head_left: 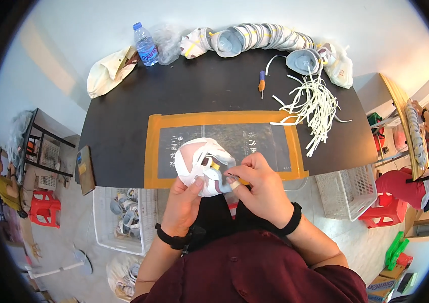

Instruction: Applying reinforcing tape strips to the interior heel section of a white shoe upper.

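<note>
A white and pale pink cap (194,154) is held above the near edge of the dark table, its opening partly turned toward me. My left hand (186,199) grips its lower left side, thumb on the white fabric. My right hand (257,182) is closed in a pinch at the cap's grey inner band (228,164). A bit of orange, like a slim tool's handle, shows between those fingers; most of it is hidden. White strips and a yellow patch show in the cap's opening.
Orange tape frames a clear sheet on the table (118,136). White strips (315,108), a small awl-like tool (262,83), a row of nested caps (260,38), a water bottle (145,45) and a cream cap (108,73) lie beyond. Crates (98,222) flank me; a co-worker sits right.
</note>
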